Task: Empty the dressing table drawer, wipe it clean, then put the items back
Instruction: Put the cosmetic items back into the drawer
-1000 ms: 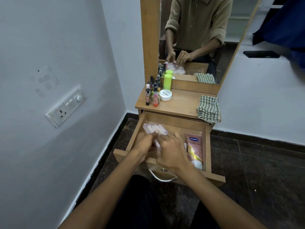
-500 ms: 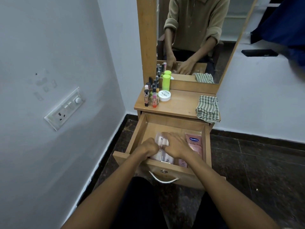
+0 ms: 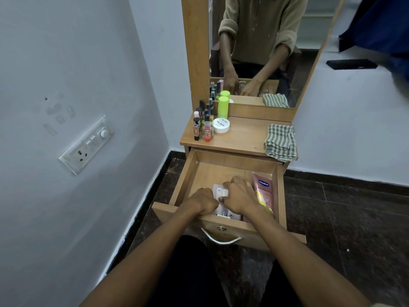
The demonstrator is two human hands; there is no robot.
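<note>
The wooden drawer (image 3: 223, 161) of the dressing table stands pulled open. Both hands are inside it near the front. My left hand (image 3: 202, 201) and my right hand (image 3: 240, 196) have curled fingers gripping a clear white-and-pink packet (image 3: 218, 192) that lies on the drawer floor. A pink lotion tube (image 3: 264, 191) lies along the right wall of the drawer, beside my right hand. The back half of the drawer floor is bare wood. On the tabletop sits a folded green checked cloth (image 3: 280, 142) at the right edge.
Several small cosmetic bottles (image 3: 202, 126), a green cylinder (image 3: 223, 107) and a white round jar (image 3: 220, 125) stand at the tabletop's left. A mirror (image 3: 265, 52) rises behind. A wall with a switch panel (image 3: 85, 145) is close on the left. Dark tiled floor lies around.
Both hands lowered the packet from the raised position at the drawer's middle down to the front floor of the drawer, next to the pink tube.
</note>
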